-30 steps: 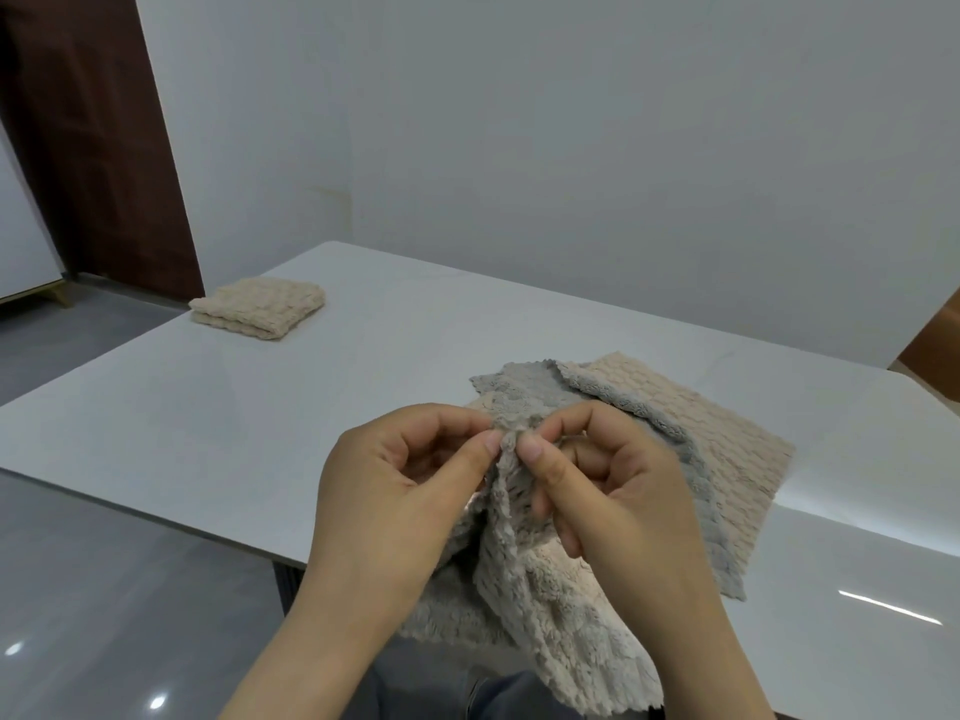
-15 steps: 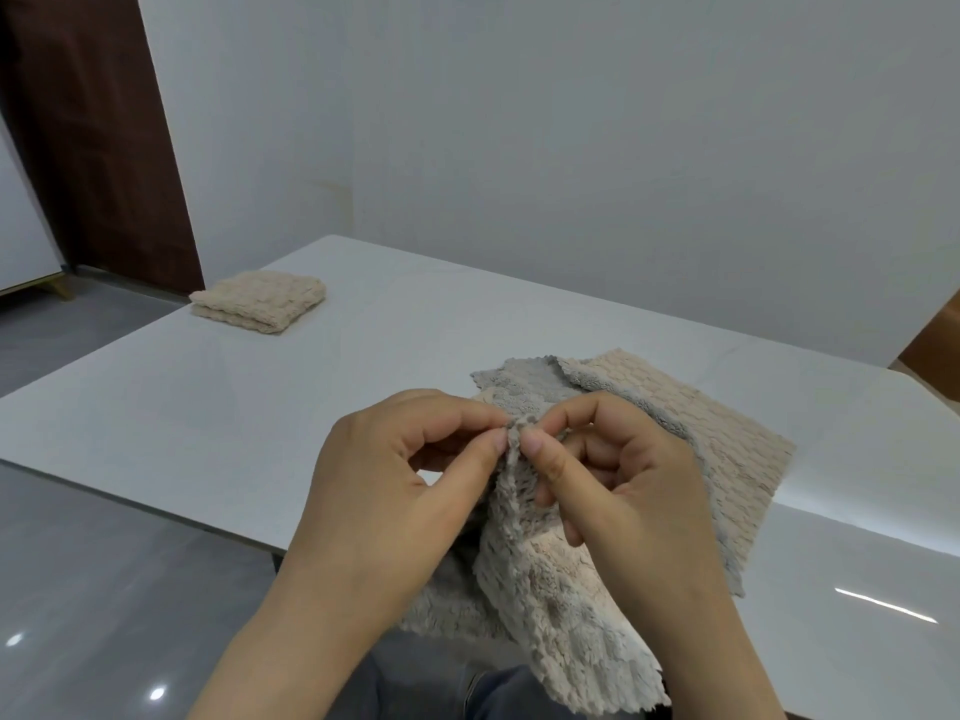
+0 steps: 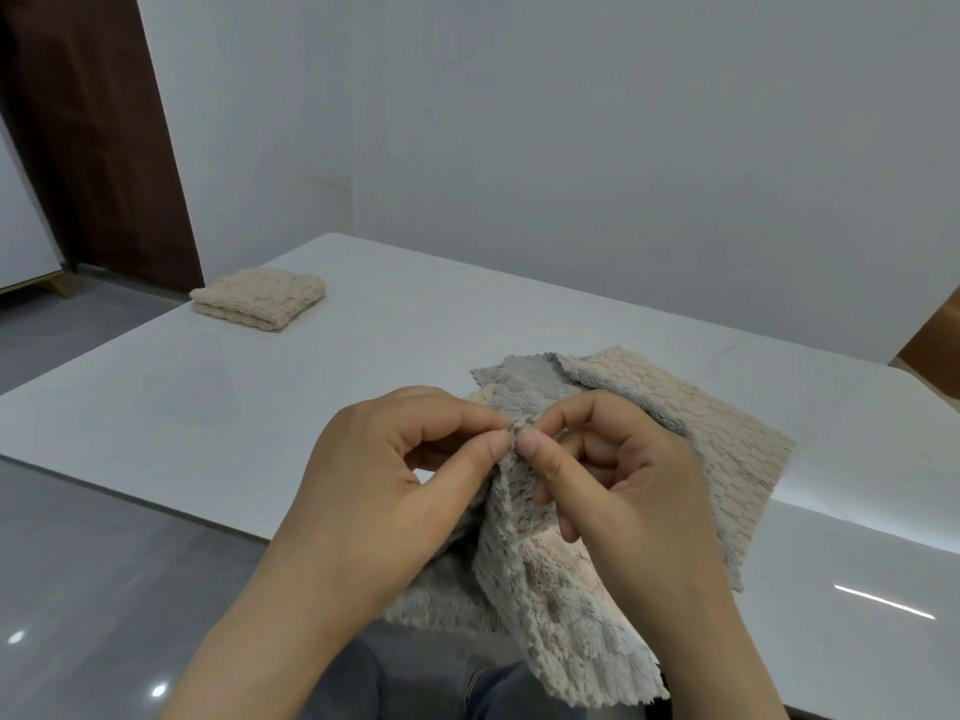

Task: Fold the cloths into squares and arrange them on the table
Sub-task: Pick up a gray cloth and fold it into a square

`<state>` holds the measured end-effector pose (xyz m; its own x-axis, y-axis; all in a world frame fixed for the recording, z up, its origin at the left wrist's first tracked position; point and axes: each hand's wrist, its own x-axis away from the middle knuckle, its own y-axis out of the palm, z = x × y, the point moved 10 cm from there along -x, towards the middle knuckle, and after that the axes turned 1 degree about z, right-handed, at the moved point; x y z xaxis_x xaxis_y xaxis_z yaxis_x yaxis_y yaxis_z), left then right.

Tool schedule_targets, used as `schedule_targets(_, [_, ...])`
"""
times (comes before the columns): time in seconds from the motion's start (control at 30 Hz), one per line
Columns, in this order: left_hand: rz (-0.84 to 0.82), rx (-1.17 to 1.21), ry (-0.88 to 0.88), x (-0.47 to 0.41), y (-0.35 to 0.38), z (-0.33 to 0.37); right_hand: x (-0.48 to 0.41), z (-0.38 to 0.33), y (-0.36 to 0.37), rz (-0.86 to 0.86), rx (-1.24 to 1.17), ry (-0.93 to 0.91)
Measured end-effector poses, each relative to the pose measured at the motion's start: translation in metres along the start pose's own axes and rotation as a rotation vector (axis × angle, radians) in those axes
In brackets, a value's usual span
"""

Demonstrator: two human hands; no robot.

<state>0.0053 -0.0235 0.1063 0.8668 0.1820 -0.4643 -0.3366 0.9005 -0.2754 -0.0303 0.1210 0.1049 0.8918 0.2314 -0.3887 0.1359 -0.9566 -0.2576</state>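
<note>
We count one cloth as finished: a beige folded cloth [image 3: 258,298] sits as a thick square near the table's far left corner, in the upper left of the frame, well apart from everything else. It is the only done piece we can see.

The rest lies in the lower middle and right of the frame. The left hand [image 3: 395,491] and the right hand [image 3: 623,485] meet at centre frame. Each has its thumb and forefinger pressed together on the same top corner or edge of a plush grey-beige cloth [image 3: 561,615], with the other fingers curled loosely behind. The two pinches touch one another, so the cloth is bunched between them rather than spread. It hangs down from the fingers, over the near edge of the white table [image 3: 208,407], toward the person's lap [image 3: 415,683] at the bottom of the frame. We judge that this cloth has no fold in it yet and that the hands are finding its corners to open it out.

Behind the hands, a beige waffle-textured cloth [image 3: 691,423] lies flat and unfolded on the table, with a grey cloth corner [image 3: 519,379] showing at its upper left. We cannot tell whether that grey is a separate cloth or a turned-over side, so at least two cloths are left to fold, perhaps three. Arranging the squares together is also not done.
</note>
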Motion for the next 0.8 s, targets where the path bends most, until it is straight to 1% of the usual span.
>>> schedule_targets(0.57, [0.015, -0.044, 0.003, -0.0003, -0.0024, 0.0004, -0.0003, 0.0004, 0.0035, -0.018, 0.021, -0.015])
schedule_targets(0.73, [0.059, -0.048, 0.017, -0.0001, -0.0053, 0.0013, -0.0004, 0.0036, 0.0028, -0.031, 0.018, -0.003])
schedule_targets(0.8, [0.087, -0.053, 0.025, -0.0011, -0.0097, 0.0035, -0.0010, 0.0075, 0.0016, -0.051, 0.052, 0.010])
